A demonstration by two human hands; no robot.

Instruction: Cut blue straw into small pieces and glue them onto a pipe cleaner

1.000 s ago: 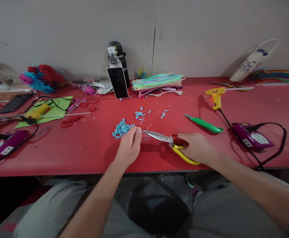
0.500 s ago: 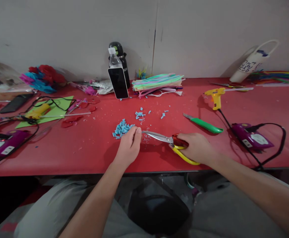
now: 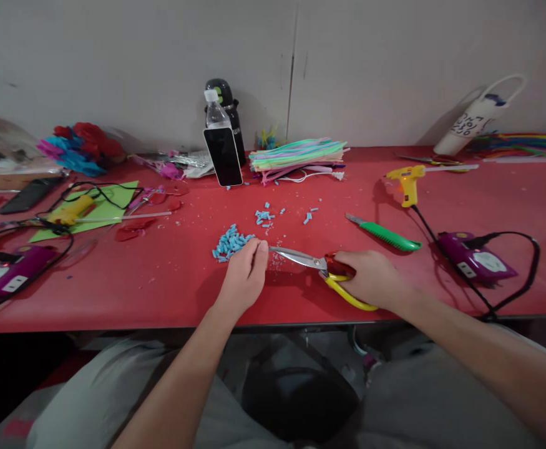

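My right hand (image 3: 370, 277) is wrapped round the handles of yellow-handled scissors (image 3: 298, 257), whose blades point left and look nearly closed. The blade tips reach the fingertips of my left hand (image 3: 247, 271). Thumb and fingers of that hand are pinched together, and whatever is between them is too small to make out. Just behind and left of it lies a pile of small light-blue pieces (image 3: 229, 242). A smaller group of blue pieces (image 3: 264, 216) lies farther back, and a few more (image 3: 308, 217) are to its right. Tiny scraps are scattered under the scissors.
A green craft knife (image 3: 389, 237) and a yellow glue gun (image 3: 409, 186) lie at right, near a purple power strip (image 3: 476, 259). Behind stand a phone (image 3: 224, 157) against a bottle, and a bundle of pastel pipe cleaners (image 3: 296, 157). Another glue gun (image 3: 72, 211) lies left.
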